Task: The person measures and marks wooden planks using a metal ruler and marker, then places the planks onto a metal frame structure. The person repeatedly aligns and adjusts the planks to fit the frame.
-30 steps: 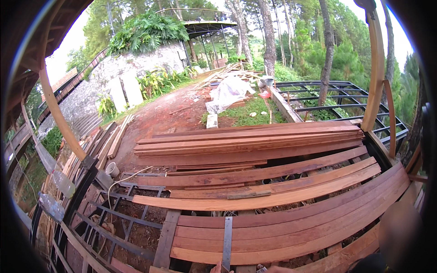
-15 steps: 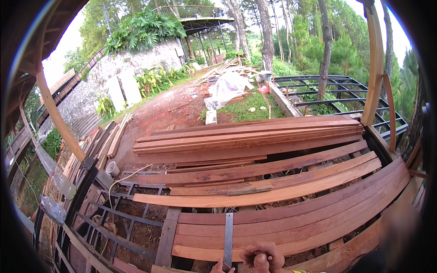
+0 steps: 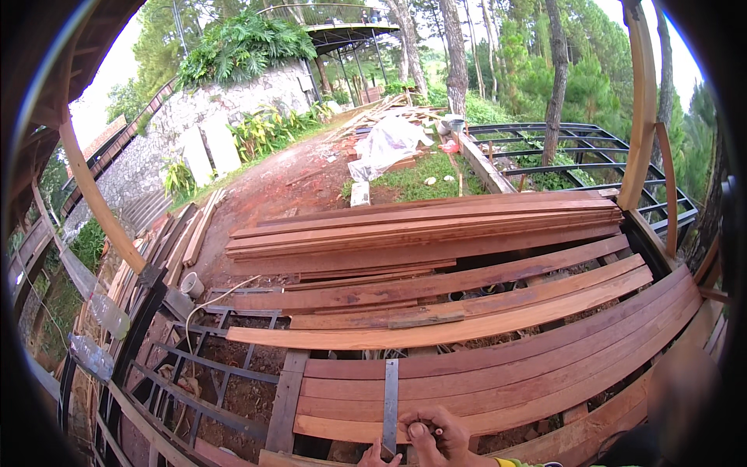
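A grey metal square [image 3: 391, 401] lies with its flat blade across several reddish-brown planks [image 3: 498, 377]. At the near plank edge, my left hand [image 3: 377, 457] grips the lower end of the square, finger and thumb on either side of it; most of this hand is cut off by the lower edge. Just right of the blade is my right hand [image 3: 442, 440], over the nearest plank. Its fingers are closed in a pinch, and a small tip pokes out between them, too small to name.
Loose boards [image 3: 436, 327] span the dark metal frame [image 3: 218, 389], with gaps showing soil below. Beyond lies a plank stack [image 3: 424, 233]. Wooden posts [image 3: 640, 117] stand at both sides. A bucket [image 3: 191, 285] sits at left. Someone's blurred form [image 3: 685, 397] is at lower right.
My right hand has shifted slightly left, closer to the blade, and turned so its fingers pinch together. The left hand and the square stay nearly where they were.
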A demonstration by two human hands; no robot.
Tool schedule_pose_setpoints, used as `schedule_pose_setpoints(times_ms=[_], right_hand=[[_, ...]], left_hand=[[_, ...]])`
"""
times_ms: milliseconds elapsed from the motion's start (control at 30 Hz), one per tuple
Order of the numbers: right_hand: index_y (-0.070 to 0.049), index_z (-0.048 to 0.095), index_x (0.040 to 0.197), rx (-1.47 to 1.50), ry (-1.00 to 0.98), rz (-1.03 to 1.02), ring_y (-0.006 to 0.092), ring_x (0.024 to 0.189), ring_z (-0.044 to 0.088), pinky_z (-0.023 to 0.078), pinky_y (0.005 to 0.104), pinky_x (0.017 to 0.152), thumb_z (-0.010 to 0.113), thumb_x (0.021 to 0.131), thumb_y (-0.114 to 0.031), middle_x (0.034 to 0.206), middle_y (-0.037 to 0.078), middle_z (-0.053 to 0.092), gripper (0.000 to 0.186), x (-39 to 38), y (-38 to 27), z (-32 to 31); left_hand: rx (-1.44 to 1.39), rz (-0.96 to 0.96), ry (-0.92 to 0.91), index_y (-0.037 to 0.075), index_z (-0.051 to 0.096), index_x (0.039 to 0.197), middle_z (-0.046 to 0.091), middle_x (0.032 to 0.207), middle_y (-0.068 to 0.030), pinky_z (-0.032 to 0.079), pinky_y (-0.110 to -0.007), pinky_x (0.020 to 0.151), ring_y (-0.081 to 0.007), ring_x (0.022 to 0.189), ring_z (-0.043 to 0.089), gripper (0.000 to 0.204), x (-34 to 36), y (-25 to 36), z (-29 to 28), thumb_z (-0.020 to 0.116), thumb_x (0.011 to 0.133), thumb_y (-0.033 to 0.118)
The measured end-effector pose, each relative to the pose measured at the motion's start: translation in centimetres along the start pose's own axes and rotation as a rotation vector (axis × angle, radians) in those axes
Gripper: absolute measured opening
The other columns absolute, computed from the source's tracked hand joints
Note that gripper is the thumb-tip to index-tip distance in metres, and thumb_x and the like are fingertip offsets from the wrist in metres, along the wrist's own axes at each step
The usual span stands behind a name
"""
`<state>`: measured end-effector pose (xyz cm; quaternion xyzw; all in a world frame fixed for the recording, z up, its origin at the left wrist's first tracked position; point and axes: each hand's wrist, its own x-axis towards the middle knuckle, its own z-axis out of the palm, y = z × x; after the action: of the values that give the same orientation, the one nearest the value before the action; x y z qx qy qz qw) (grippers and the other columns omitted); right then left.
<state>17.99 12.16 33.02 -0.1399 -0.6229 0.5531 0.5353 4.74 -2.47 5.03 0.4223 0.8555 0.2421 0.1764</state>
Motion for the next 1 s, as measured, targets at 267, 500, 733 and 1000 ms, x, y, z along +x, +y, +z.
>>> schedule_pose_setpoints(times_ms=[267, 500, 733, 1000], right_hand=[[-0.001, 0.057, 0.104, 0.041, -0.025, 0.071, 0.002, 0.054, 0.038, 0.03, 0.0199, 0.046, 0.048, 0.092, -0.001, 0.065, -0.003, 0.048, 0.014, 0.0, 0.5, 0.2], [0.0, 0.056, 0.104, -0.019, -0.04, 0.035, 0.0028, 0.054, 0.039, 0.031, 0.0203, 0.046, 0.048, 0.093, 0.0, 0.064, -0.002, 0.047, 0.014, 0.0, 0.7, 0.1], [0.0, 0.055, 0.103, 0.062, -0.064, 0.11, 0.0029, 0.051, 0.038, 0.03, 0.0202, 0.045, 0.047, 0.093, 0.0, 0.061, -0.003, 0.044, 0.012, -0.5, 1.8, 0.6], [0.001, 0.056, 0.1, -0.139, -0.08, 0.233, 0.0064, 0.059, 0.052, 0.041, 0.0218, 0.051, 0.05, 0.094, -0.005, 0.069, 0.004, 0.057, 0.011, -1.3, 5.3, 0.4]], left_hand=[[0.001, 0.009, 0.0, 0.011, 0.038, 0.141, 0.057, 0.121, -0.0212, 0.047, -0.045, 0.088, -0.0392, 0.108, 0.056, 0.082, 0.1, -0.4, 0.1, 0.071, 0.074, 0.044], [-0.013, 0.015, -0.016, 0.014, 0.035, 0.143, 0.057, 0.122, -0.0211, 0.047, -0.046, 0.087, -0.0398, 0.108, 0.056, 0.083, 0.2, -0.2, 0.2, 0.071, 0.075, 0.045], [0.001, -0.008, -0.025, 0.011, 0.036, 0.142, 0.057, 0.122, -0.0224, 0.046, -0.046, 0.089, -0.0406, 0.109, 0.055, 0.08, -0.1, -0.3, -0.5, 0.07, 0.076, 0.044], [-0.008, -0.001, -0.017, 0.008, 0.039, 0.139, 0.058, 0.117, -0.0221, 0.047, -0.044, 0.088, -0.0386, 0.107, 0.056, 0.079, 0.1, 0.5, -0.4, 0.073, 0.073, 0.038]])
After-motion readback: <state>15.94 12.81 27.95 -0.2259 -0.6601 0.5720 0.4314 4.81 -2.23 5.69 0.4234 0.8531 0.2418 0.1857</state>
